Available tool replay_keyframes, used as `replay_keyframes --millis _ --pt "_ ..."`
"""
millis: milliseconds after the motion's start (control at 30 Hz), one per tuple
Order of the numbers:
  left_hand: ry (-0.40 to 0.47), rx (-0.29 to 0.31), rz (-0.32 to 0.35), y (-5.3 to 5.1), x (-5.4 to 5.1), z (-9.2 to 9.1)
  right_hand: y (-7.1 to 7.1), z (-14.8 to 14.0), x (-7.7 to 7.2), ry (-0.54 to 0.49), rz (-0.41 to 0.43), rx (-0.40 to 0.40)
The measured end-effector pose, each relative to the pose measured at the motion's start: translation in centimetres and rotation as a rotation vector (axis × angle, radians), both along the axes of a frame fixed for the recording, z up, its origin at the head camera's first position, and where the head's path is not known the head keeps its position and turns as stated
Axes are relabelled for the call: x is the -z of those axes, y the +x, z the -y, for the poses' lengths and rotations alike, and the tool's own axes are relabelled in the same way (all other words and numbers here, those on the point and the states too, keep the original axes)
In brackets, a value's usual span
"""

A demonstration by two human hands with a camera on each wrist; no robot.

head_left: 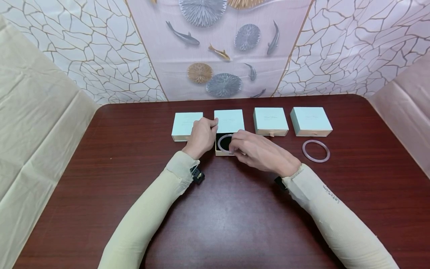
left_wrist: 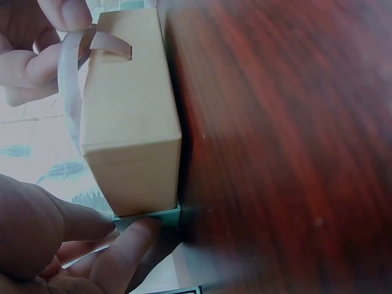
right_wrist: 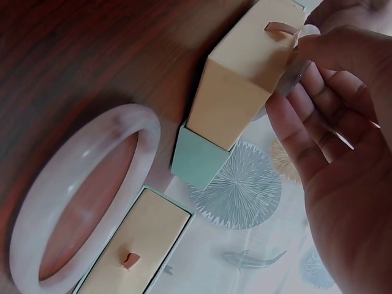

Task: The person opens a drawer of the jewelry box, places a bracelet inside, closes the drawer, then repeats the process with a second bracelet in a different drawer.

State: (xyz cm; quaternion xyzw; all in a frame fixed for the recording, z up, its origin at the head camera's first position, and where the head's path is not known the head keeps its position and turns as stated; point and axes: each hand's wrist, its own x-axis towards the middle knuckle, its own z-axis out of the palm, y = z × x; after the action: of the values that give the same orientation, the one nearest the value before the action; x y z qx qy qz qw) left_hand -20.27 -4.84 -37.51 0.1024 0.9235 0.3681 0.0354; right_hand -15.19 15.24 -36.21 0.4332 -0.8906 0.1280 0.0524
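Observation:
A pale green jewellery box (head_left: 229,120) has its cream drawer (left_wrist: 131,110) pulled out toward me, showing a black lining. At the left edge of its sleeve, my left hand (head_left: 202,136) holds the box with curled fingers. My right hand (head_left: 258,149) pinches a pale lilac bangle (head_left: 219,144) between thumb and fingers, at the drawer's top. In the left wrist view the bangle leans over the drawer's rim beside a small ribbon pull (left_wrist: 112,44). The right hand hides part of the drawer in the head view.
One closed box (head_left: 186,123) stands to the left. Two more closed boxes, a nearer one (head_left: 270,119) and a far-right one (head_left: 311,120), stand to the right. A second lilac bangle (head_left: 328,152) lies before the far-right box on the dark wooden table (head_left: 215,224). A patterned backdrop (head_left: 221,67) rises behind.

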Motion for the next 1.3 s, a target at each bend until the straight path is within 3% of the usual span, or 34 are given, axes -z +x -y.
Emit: replay_keyframes --millis 767,1300 --pt "-0.008 -0.002 -0.006 -0.05 0.13 -0.03 -0.36 -0.17 0.49 -0.056 -0.044 -0.014" --pt "-0.01 0.01 -0.001 -0.05 0.05 -0.02 -0.46 -0.27 0.6 -0.035 -0.076 0.015"
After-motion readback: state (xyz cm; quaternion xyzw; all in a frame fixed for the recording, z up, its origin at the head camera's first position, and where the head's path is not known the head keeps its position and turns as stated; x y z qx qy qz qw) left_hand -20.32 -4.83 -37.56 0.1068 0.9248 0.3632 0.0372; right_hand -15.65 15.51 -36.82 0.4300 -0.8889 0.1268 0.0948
